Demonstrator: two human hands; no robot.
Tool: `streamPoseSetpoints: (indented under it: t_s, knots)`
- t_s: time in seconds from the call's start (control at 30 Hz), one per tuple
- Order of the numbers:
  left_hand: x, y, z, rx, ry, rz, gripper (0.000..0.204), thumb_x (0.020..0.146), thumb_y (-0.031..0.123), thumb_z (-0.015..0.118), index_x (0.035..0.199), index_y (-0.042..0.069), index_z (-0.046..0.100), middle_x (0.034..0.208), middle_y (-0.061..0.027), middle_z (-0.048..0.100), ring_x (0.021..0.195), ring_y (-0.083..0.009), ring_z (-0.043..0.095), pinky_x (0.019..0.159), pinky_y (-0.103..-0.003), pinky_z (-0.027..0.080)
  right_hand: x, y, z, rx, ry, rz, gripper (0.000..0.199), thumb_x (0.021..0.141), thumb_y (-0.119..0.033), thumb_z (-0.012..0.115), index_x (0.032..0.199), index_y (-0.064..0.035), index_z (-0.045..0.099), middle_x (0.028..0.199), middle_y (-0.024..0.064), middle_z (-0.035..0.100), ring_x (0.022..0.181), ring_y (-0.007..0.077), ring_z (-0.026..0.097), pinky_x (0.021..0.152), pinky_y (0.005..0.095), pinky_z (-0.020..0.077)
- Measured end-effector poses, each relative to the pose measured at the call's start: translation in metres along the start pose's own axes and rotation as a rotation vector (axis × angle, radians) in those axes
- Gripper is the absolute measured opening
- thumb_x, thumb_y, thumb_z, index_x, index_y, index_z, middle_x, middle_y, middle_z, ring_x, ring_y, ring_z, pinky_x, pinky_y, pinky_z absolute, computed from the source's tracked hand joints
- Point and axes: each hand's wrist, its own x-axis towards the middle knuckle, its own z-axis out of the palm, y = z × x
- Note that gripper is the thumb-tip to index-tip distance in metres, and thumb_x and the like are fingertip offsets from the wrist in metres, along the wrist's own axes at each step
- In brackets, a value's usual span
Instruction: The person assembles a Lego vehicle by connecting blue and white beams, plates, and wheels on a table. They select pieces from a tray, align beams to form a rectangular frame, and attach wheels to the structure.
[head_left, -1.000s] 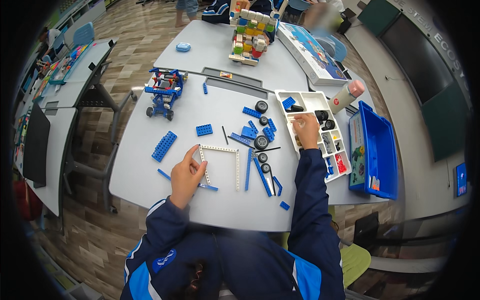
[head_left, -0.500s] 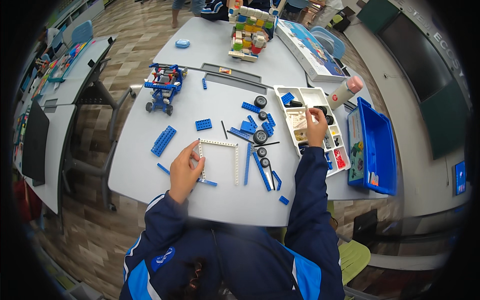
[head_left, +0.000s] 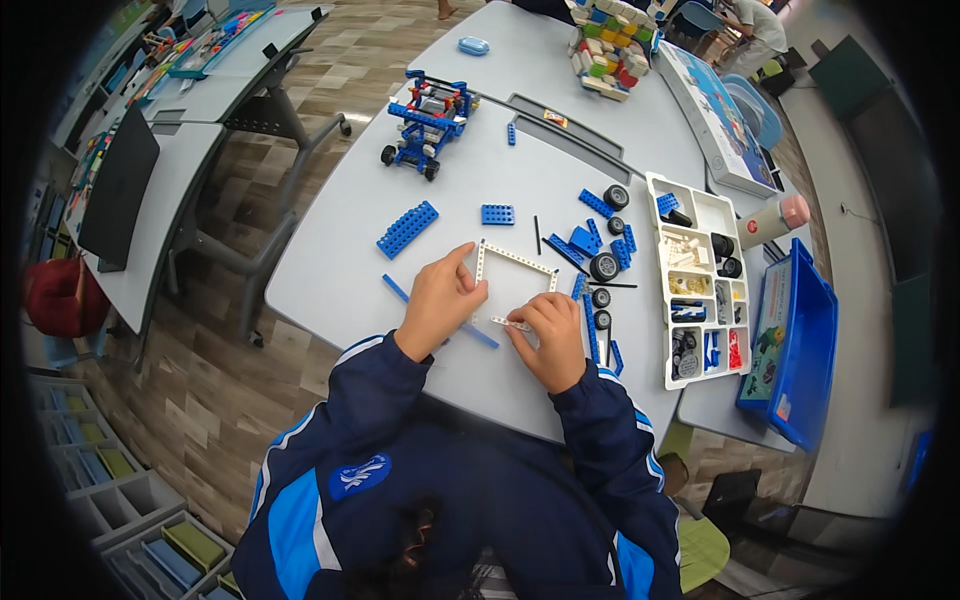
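Note:
A U-shaped frame of white studless beams (head_left: pixel 519 257) lies on the table before me. My left hand (head_left: pixel 438 303) grips its left side between thumb and index finger, partly covering it. In my right hand (head_left: pixel 548 338) is a short white beam (head_left: pixel 508 323), pinched at the open near end of the frame. That hand covers most of the frame's right side. A blue beam (head_left: pixel 482 337) lies just below my left hand, and another blue beam (head_left: pixel 396 288) is left of it.
Wheels (head_left: pixel 604 267) and blue bricks lie right of the frame. Further right stand a white sorting tray (head_left: pixel 660 350), a bottle (head_left: pixel 775 222) and a blue bin (head_left: pixel 812 350). A blue brick vehicle (head_left: pixel 428 125) stands far left; a colourful brick model (head_left: pixel 610 50) is at the back.
My right hand has come from the sorting tray to the frame, carrying the short white beam. My left hand stays at the frame's left side. The whole view has shifted.

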Motion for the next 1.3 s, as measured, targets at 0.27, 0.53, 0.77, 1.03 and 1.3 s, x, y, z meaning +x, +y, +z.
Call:
streamPoseSetpoints:
  t_s: [0.27, 0.53, 0.77, 1.03, 1.3]
  knots:
    - [0.006, 0.005, -0.007, -0.282, -0.17, -0.137, 0.05, 0.088, 0.01, 0.079, 0.132, -0.01, 0.063, 0.079, -0.0063, 0.069, 0.062, -0.0088, 0.065, 0.056, -0.023, 0.05, -0.008, 0.002, 0.013, -0.036, -0.036, 0.023, 0.014, 0.082, -0.011, 0.078, 0.095, -0.0118, 0.071, 0.094, 0.0031, 0.063, 0.107, 0.0267, 0.059, 0.109, 0.0534, 0.0337]
    - [0.006, 0.007, -0.007, -0.315, -0.224, -0.147, 0.051, 0.088, 0.008, 0.08, 0.133, -0.01, 0.063, 0.087, -0.0098, 0.073, 0.065, -0.0104, 0.067, 0.059, -0.023, 0.053, -0.01, 0.0, 0.016, 0.002, -0.059, 0.052, 0.015, 0.082, -0.014, 0.08, 0.096, -0.0137, 0.073, 0.096, 0.0023, 0.062, 0.107, 0.0251, 0.058, 0.113, 0.0562, 0.0291]
    - [0.002, 0.005, -0.002, -0.238, -0.172, -0.067, 0.05, 0.084, 0.005, 0.08, 0.13, -0.008, 0.065, 0.089, -0.0105, 0.072, 0.075, -0.0129, 0.069, 0.065, -0.026, 0.054, -0.011, -0.001, 0.019, 0.031, -0.055, 0.054, 0.014, 0.082, -0.014, 0.08, 0.095, -0.0145, 0.074, 0.095, 0.0021, 0.061, 0.107, 0.0244, 0.058, 0.114, 0.0562, 0.0276]
    - [-0.002, 0.002, 0.001, -0.119, -0.113, 0.053, 0.042, 0.08, 0.004, 0.081, 0.121, -0.005, 0.071, 0.092, -0.0114, 0.069, 0.078, -0.0169, 0.066, 0.072, -0.029, 0.054, -0.011, -0.001, 0.02, 0.027, -0.046, 0.051, 0.014, 0.082, -0.014, 0.08, 0.094, -0.014, 0.073, 0.094, 0.0023, 0.06, 0.104, 0.0241, 0.059, 0.114, 0.0561, 0.0273]
    - [-0.002, 0.002, -0.001, -0.169, -0.11, 0.042, 0.04, 0.081, 0.004, 0.081, 0.119, -0.006, 0.071, 0.091, -0.0107, 0.069, 0.079, -0.0159, 0.065, 0.072, -0.029, 0.054, -0.013, -0.003, 0.021, 0.027, -0.045, 0.07, 0.014, 0.082, -0.015, 0.08, 0.094, -0.0132, 0.073, 0.095, 0.003, 0.061, 0.105, 0.0246, 0.059, 0.114, 0.0569, 0.0278]
